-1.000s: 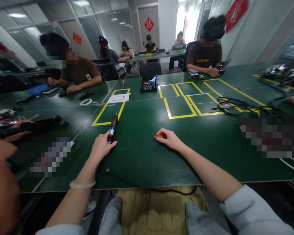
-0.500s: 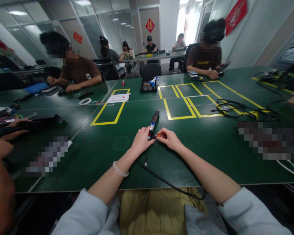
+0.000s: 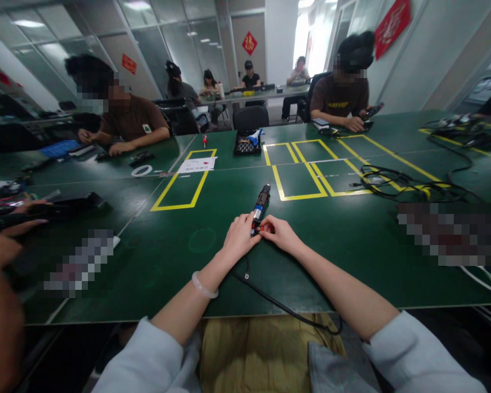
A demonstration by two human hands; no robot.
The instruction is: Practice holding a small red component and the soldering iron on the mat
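Observation:
A slim drill-like power tool (image 3: 261, 204) lies at the middle of the green table (image 3: 180, 256), its thin bit pointing away from me. Its body is dark toward the tip, then blue and silver, with black and red parts at the near end. My left hand (image 3: 240, 233) is closed around that near end from the left. From the right, my right hand (image 3: 279, 232) pinches a small red-orange part (image 3: 262, 228) against the tool; its exact kind is hidden by the fingertips. A black cable (image 3: 278, 303) with a small ring terminal (image 3: 246, 276) runs from below my hands over the table edge.
Yellow tape rectangles (image 3: 193, 205) mark the table. A black tray (image 3: 247, 143), a screwdriver (image 3: 205, 141), a tape roll (image 3: 141, 171) and a paper sheet (image 3: 197, 164) lie farther off. Coiled black cables (image 3: 387, 177) lie right. Co-workers sit across; another person's arm (image 3: 2, 256) is at left.
The tool has turned slightly, its tip swinging to the right, and its near end has shifted a little right with both hands. The grip of both hands stays the same.

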